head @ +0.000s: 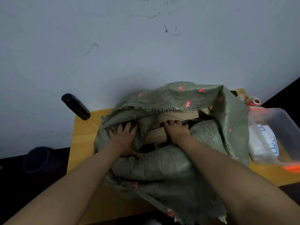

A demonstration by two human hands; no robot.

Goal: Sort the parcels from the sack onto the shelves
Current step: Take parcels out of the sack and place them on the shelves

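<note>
Black bottle (pixel 75 106) left of sack (pixel 162 161); clear bin (pixel 279 127) right

Olive-green woven sack (pixel 170 161) with red marks, tan cardboard parcels (pixel 158 135), yellow table (pixel 82 132), black cylinder (pixel 75 106).

A yellow wooden table (pixel 84 133) is standing against a grey wall (pixel 113 54) that is showing some dark scuff marks. A black bottle (pixel 75 106) is leaning at the table's far left corner. On the right, a clear plastic box (pixel 276 127) with orange clips is holding white packets. Behind it, a red roll (pixel 253 102) is lying. A dark round bin (pixel 38 159) is standing on the floor at the left.
</note>
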